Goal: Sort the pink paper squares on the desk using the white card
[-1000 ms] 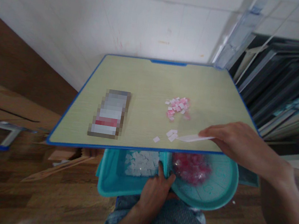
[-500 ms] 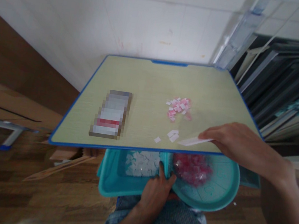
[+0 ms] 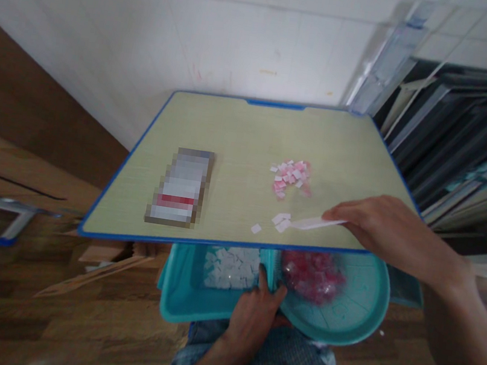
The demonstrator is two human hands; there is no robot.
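Note:
My right hand (image 3: 382, 231) is closed on a thin, flat white strip (image 3: 317, 224), its kind unclear, held low over the pale board (image 3: 232, 132). The strip's tip meets a few white paper squares (image 3: 282, 221) near the front edge; one more white square (image 3: 256, 229) lies to their left. Farther back is a small heap of pink and white squares (image 3: 291, 176). Below the board, my left hand (image 3: 255, 312) grips where a teal bin (image 3: 182, 304) and a round teal tray (image 3: 366, 310) meet. The fingers under the rims are hidden.
White pieces (image 3: 233, 266) fill part of the bin; a clear bag of red pieces (image 3: 312, 275) lies on the tray. A blurred-out box-like object (image 3: 181, 188) rests on the board's left. Dark panels (image 3: 466, 130) lean at right, near a clear plastic bottle (image 3: 386, 69).
My right hand has shifted slightly up and left, bringing the white strip's tip to the white squares. My left hand stays in place.

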